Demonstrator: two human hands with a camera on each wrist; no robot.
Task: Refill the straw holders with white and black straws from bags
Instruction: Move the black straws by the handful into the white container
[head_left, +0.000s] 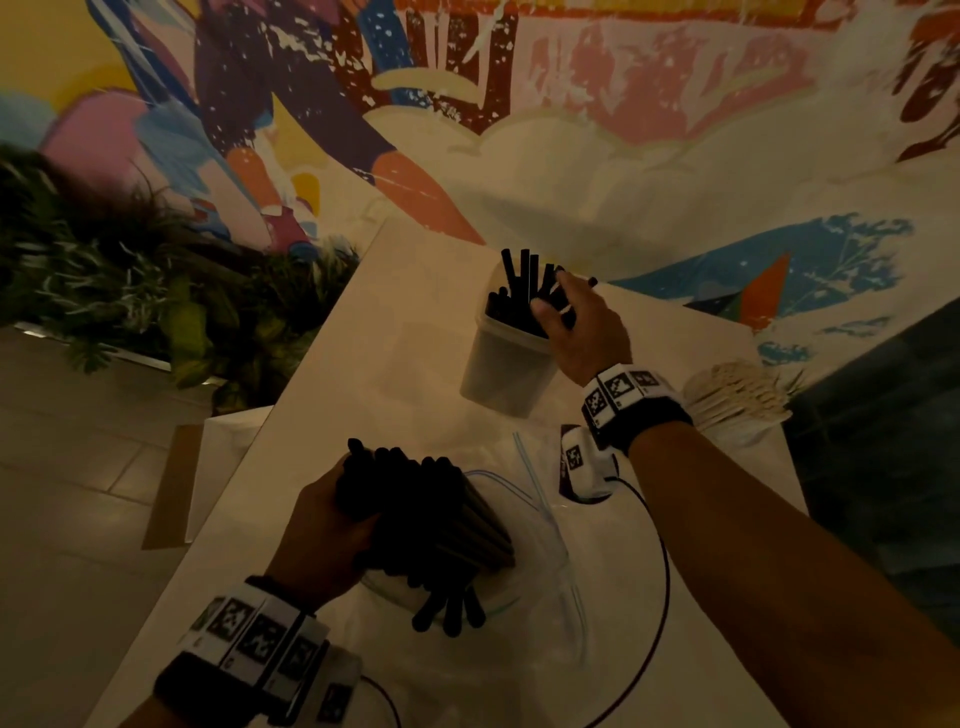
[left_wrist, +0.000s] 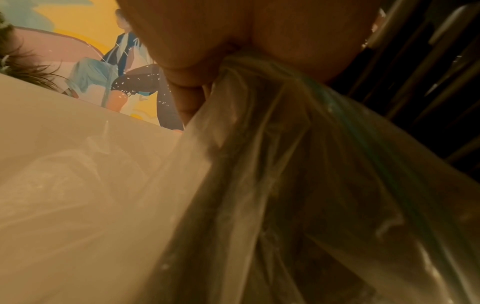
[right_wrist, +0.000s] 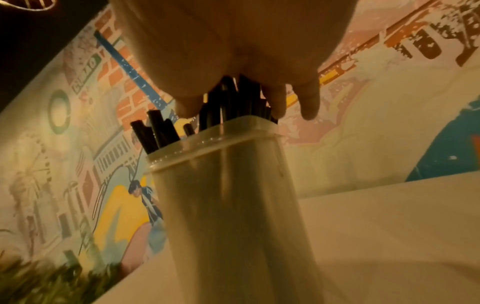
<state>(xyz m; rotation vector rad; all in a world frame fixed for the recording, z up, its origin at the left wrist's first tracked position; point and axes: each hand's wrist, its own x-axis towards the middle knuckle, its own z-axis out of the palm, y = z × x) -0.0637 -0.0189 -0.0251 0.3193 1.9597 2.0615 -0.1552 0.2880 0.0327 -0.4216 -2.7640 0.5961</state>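
A translucent straw holder (head_left: 506, 364) (right_wrist: 233, 195) stands at the far middle of the white table (head_left: 405, 291), with black straws (head_left: 524, 286) (right_wrist: 155, 131) sticking out of it. My right hand (head_left: 576, 322) (right_wrist: 241, 61) is over its mouth, fingers curled round a small bunch of black straws (right_wrist: 233, 100) that reach down into it. Near the front, my left hand (head_left: 322, 525) (left_wrist: 233, 30) grips a thick bundle of black straws (head_left: 426, 514) together with the clear plastic bag (head_left: 540, 561) (left_wrist: 285, 164) round them. Some straw ends hang out below.
A stack of white straws (head_left: 737, 400) lies at the table's right edge. Green plants (head_left: 135, 291) fill the left side beyond the table. A painted mural wall (head_left: 623, 130) stands right behind the holder. A wrist cable (head_left: 660, 561) loops over the table.
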